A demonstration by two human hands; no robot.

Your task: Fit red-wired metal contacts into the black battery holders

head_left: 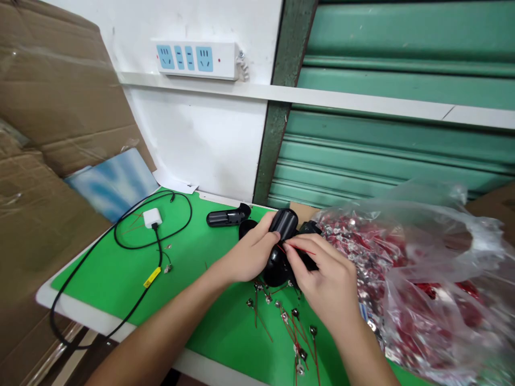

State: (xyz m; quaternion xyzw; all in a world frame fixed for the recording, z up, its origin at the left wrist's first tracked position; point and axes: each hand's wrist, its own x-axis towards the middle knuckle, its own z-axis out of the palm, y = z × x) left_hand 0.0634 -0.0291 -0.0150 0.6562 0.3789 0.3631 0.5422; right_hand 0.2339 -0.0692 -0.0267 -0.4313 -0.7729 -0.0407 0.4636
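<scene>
- Black piece (284, 224): mid-table, far half, between both hands.
- Left hand (251, 249): fingers closed round it, thumb on top.
- Right hand (330, 268): fingertips narrow, pinching a thin red wire (308, 251) against it.
- Progress, my read: partway; wire at the piece, not tucked in. Can't tell if its far end is attached.
- Metal discs (313, 331) with red wires: several loose on the green mat (225, 327), near side, unfitted.
- Second black part (223, 217): far, just left, lying unheld.
- Clear plastic bag (438, 225), right: full of wired discs.
- Cardboard box (68, 69), left: I can't see contents.
</scene>
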